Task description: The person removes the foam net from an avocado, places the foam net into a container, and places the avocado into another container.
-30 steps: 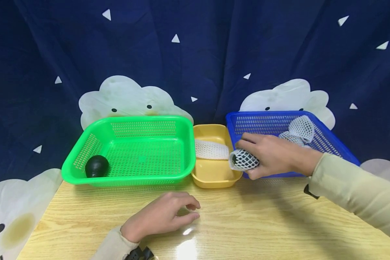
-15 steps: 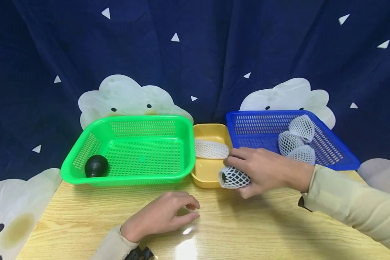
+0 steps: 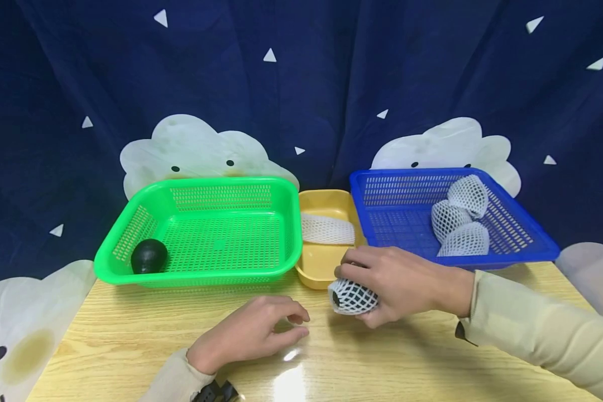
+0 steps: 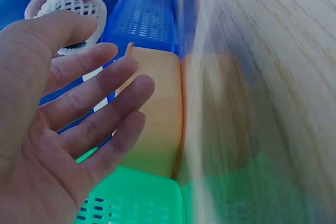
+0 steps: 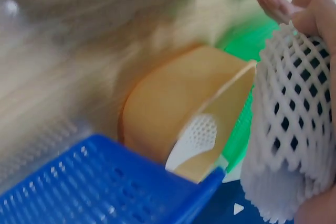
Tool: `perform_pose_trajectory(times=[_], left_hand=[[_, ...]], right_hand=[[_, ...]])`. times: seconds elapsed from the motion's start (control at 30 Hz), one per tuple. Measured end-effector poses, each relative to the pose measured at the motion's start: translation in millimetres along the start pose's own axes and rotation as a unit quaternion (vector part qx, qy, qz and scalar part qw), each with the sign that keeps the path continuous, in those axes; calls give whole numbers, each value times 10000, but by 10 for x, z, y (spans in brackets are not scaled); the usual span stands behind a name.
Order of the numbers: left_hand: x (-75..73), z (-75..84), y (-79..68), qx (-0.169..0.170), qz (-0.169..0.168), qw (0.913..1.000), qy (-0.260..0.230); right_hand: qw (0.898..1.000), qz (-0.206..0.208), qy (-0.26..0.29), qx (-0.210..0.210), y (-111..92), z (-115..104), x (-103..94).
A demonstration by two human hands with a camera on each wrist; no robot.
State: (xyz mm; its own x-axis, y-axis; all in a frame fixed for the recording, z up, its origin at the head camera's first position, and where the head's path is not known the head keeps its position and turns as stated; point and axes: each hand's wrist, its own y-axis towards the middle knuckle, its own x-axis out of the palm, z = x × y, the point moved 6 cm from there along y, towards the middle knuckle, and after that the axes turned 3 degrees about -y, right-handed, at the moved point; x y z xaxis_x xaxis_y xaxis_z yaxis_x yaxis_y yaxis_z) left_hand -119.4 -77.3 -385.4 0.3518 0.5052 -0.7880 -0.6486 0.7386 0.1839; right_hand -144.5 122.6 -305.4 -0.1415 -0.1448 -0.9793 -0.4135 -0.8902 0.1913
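Note:
My right hand [image 3: 404, 285] grips a dark, rounded object in a white foam net sleeve [image 3: 354, 297], over the wooden table in front of the yellow bin. One end of the sleeve gapes toward the left, with the dark surface showing through the mesh. In the right wrist view, the foam net [image 5: 294, 103] fills the right side. My left hand [image 3: 256, 332] hovers low over the table with relaxed fingers, holding nothing. Its fingers [image 4: 100, 114] spread loosely in the left wrist view. A smooth black ball-shaped object [image 3: 149, 256] lies in the green basket [image 3: 201, 279].
Between the baskets stands the yellow bin [image 3: 321, 271], with a flattened white foam net [image 3: 326, 230] inside. The blue basket [image 3: 402, 173] at the right contains three foam-netted pieces [image 3: 464, 240]. A dark blue curtain [image 3: 311, 78] hangs behind the table [image 3: 181, 312].
My right hand has carried the foam-netted dark object from the blue basket's near left corner toward me and slightly left. The left hand has stayed still.

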Motion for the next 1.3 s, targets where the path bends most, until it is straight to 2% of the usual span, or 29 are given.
perform_pose_trajectory(times=[0.27, 0.6, 0.87, 1.13, 1.3], left_hand=[[5, -1, -4, 41, 70, 10000, 4], [-7, 7, 4, 198, 255, 9994, -101], [-3, 9, 10, 174, 250, 9994, -173], [0, 4, 17, 297, 355, 9988, -134], [-3, -14, 15, 194, 382, 9990, -119]], right_hand=[[9998, -178, 95, 89, 4, -148, 164], [9930, -527, 915, 526, 28, -237, 454], [9887, -551, 1142, 797, 25, -276, 605], [9832, -451, 1454, 1006, 28, -302, 704], [9802, -341, 1607, 1105, 21, -301, 748]])
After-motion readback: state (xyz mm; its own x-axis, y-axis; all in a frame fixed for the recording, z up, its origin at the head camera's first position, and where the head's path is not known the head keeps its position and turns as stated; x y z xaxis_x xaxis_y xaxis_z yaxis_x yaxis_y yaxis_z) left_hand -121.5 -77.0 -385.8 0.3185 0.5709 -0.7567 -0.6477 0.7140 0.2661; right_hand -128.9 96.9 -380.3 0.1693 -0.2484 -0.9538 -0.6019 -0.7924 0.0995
